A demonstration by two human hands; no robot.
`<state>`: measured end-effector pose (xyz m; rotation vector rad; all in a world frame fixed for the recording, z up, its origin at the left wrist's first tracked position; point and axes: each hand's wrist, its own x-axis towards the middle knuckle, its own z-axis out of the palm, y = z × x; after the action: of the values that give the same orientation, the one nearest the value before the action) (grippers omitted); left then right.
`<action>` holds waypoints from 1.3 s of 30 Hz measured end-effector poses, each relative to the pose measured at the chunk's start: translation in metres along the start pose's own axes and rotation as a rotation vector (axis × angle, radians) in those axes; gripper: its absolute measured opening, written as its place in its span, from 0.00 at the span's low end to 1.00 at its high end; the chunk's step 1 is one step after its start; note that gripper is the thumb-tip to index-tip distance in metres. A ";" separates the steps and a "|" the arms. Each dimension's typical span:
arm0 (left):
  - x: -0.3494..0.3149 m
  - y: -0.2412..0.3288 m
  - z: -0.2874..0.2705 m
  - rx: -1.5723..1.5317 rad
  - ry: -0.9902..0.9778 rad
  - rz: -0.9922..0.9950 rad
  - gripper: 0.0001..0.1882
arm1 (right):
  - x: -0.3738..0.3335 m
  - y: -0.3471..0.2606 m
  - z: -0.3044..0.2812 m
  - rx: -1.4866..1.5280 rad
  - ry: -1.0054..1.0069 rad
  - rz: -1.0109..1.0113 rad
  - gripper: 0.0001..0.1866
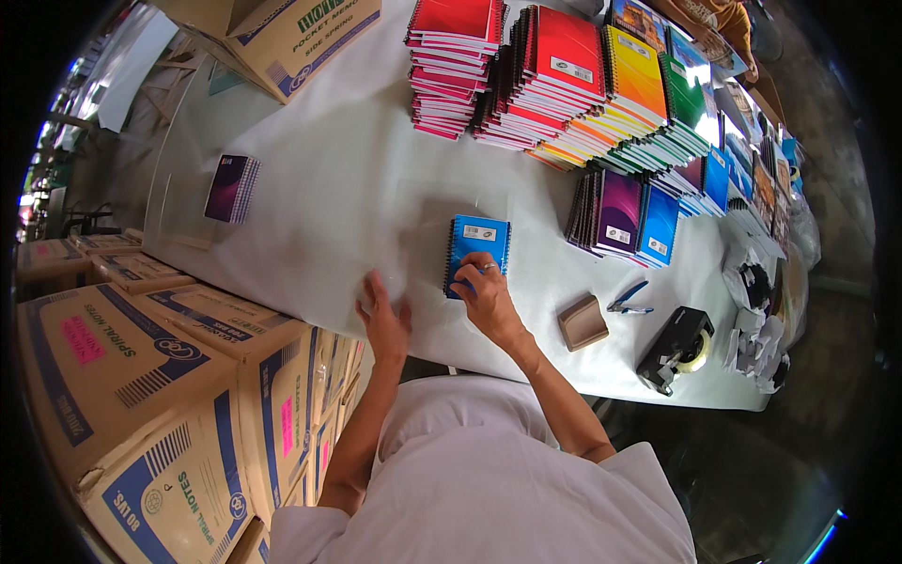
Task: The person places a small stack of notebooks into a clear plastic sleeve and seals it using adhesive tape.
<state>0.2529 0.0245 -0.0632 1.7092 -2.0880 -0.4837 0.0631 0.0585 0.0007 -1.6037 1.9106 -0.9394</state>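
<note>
A small stack of blue spiral notebooks (pixel 473 246) with a white label lies on the table in front of me. My right hand (pixel 489 299) rests over its near end, fingers curled together; what they pinch, if anything, is hidden. To its left, my left hand (pixel 384 321) is at the table's near edge, fingers spread and holding nothing. A purple notebook stack (pixel 231 190) sits apart at the far left. Right of my right hand are a brown block (pixel 583 322), blue-handled pliers or snips (pixel 628 299) and a black tape dispenser (pixel 678 348).
Tall stacks of red (pixel 567 56), yellow (pixel 636 75), green (pixel 691 99) and purple notebooks (pixel 615 214) fill the far right. An open carton (pixel 291 47) stands at the far left. Closed cartons (pixel 122 367) are piled at my left. Crumpled paper (pixel 754 343) lies at the right edge.
</note>
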 end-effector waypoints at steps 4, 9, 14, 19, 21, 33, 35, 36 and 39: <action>-0.009 -0.005 0.002 -0.419 -0.063 0.071 0.36 | 0.001 0.007 0.002 0.069 -0.009 0.020 0.07; -0.018 0.043 -0.031 -0.690 -0.278 0.101 0.34 | 0.002 0.008 0.009 0.079 -0.001 0.108 0.07; -0.028 0.059 -0.031 -0.741 -0.297 0.319 0.31 | 0.009 0.007 0.024 -0.034 0.026 0.233 0.05; 0.072 0.076 -0.068 -0.201 -0.255 0.659 0.38 | 0.010 0.023 0.019 0.139 0.042 0.220 0.04; 0.119 0.090 -0.067 0.133 -0.362 0.907 0.41 | 0.012 0.022 0.015 0.214 0.007 0.206 0.04; 0.242 0.096 -0.003 0.206 -0.319 1.680 0.43 | 0.010 0.017 0.013 0.255 0.011 0.258 0.05; 0.249 0.107 -0.008 0.263 -0.317 1.591 0.39 | 0.009 0.020 0.009 0.327 -0.028 0.284 0.05; 0.249 0.116 -0.015 0.279 -0.368 1.561 0.37 | 0.009 0.020 0.008 0.337 -0.027 0.284 0.05; 0.221 0.148 -0.054 0.244 -0.714 1.614 0.30 | 0.006 0.020 0.007 0.365 -0.004 0.293 0.05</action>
<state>0.1168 -0.1647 0.0769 -0.5657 -3.1829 -0.2589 0.0540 0.0528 -0.0180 -1.0829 1.7826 -1.0794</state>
